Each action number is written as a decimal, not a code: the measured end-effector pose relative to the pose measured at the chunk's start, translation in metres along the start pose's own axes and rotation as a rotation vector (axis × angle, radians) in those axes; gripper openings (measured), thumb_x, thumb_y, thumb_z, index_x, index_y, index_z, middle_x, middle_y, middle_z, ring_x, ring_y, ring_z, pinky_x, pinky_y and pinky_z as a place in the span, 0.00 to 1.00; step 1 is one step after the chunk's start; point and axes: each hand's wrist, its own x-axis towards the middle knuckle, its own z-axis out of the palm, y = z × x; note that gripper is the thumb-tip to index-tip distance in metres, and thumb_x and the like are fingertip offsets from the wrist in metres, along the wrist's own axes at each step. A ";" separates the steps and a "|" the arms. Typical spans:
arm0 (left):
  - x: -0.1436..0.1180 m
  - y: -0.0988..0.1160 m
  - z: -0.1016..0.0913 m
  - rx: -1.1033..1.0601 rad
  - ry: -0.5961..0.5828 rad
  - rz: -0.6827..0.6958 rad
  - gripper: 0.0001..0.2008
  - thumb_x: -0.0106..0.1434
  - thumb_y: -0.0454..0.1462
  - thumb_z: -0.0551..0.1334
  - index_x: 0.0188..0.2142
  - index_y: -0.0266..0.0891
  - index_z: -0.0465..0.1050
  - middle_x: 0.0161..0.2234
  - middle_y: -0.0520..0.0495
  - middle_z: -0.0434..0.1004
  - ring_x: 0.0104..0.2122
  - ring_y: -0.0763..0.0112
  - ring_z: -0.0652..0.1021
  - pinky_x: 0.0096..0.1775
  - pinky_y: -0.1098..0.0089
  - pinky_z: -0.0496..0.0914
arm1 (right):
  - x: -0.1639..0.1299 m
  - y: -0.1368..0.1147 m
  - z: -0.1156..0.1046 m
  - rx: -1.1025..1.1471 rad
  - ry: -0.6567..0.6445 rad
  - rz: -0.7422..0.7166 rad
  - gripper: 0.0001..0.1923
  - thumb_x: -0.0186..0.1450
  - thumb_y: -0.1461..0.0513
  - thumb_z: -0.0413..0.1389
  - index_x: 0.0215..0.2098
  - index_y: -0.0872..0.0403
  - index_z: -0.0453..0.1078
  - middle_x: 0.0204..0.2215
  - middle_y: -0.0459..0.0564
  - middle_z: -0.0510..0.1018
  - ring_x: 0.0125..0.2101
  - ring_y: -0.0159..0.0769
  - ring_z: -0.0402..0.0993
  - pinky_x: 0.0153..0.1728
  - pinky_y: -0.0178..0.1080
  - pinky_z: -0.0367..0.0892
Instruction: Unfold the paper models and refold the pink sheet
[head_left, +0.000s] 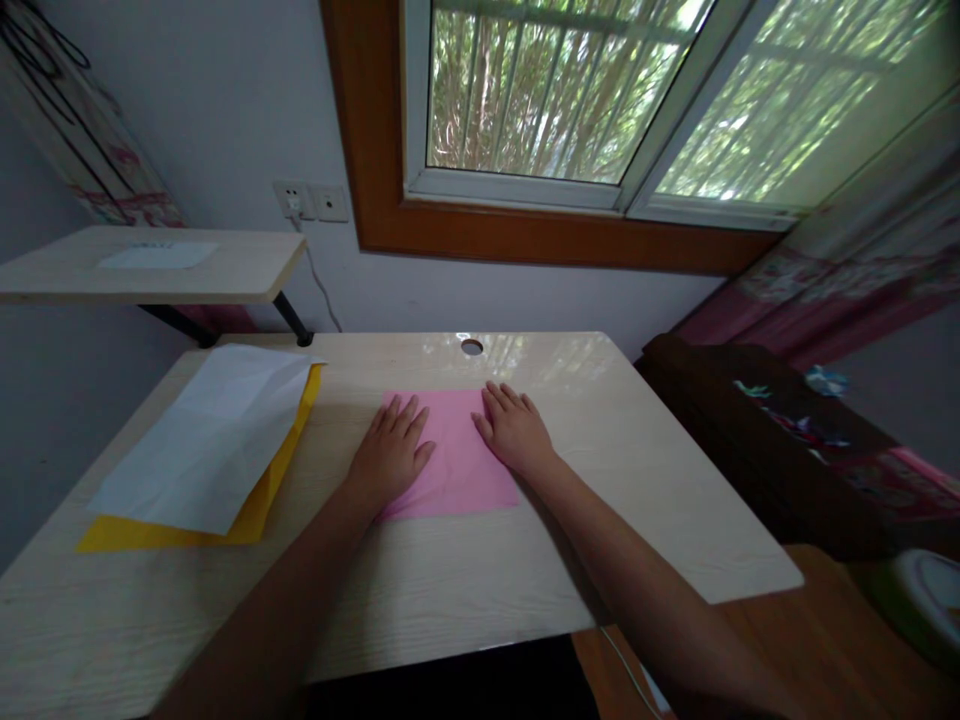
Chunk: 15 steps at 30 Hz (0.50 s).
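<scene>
A pink square sheet (454, 465) lies flat on the pale wooden desk (450, 590); I cannot tell whether it is paper or cloth. My left hand (390, 450) rests palm down over its left edge, fingers spread. On the upper right part of the sheet lies my right hand (517, 425), also flat, with the fingers stretched out and the thumb apart. Neither hand grips anything. Faint creases run across the pink surface near my left hand.
To the left, a white sheet (217, 430) overlaps a yellow sheet (262, 500). A raised shelf (247, 270) with a paper on it stands at the back left. A cable hole (472, 347) pierces the desk near the window wall. Dark furniture (750, 450) stands at right.
</scene>
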 end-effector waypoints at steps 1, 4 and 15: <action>0.000 0.000 0.000 -0.004 0.001 -0.009 0.29 0.74 0.49 0.48 0.69 0.39 0.59 0.71 0.41 0.54 0.71 0.50 0.53 0.69 0.50 0.48 | 0.001 0.002 0.000 -0.005 0.004 0.010 0.30 0.75 0.49 0.42 0.67 0.56 0.62 0.68 0.56 0.62 0.67 0.53 0.57 0.65 0.58 0.54; -0.002 0.000 0.001 -0.016 0.005 -0.034 0.29 0.73 0.50 0.49 0.68 0.41 0.59 0.71 0.42 0.54 0.71 0.49 0.52 0.69 0.49 0.49 | 0.001 0.007 0.000 -0.014 0.020 0.038 0.29 0.75 0.48 0.43 0.66 0.53 0.63 0.68 0.55 0.63 0.67 0.55 0.57 0.64 0.59 0.54; -0.001 -0.001 0.002 -0.019 -0.002 -0.071 0.31 0.72 0.50 0.50 0.68 0.39 0.60 0.71 0.39 0.54 0.71 0.48 0.54 0.68 0.47 0.51 | -0.002 0.014 0.009 0.031 0.039 0.114 0.31 0.74 0.49 0.43 0.69 0.58 0.58 0.69 0.58 0.60 0.69 0.51 0.54 0.66 0.57 0.51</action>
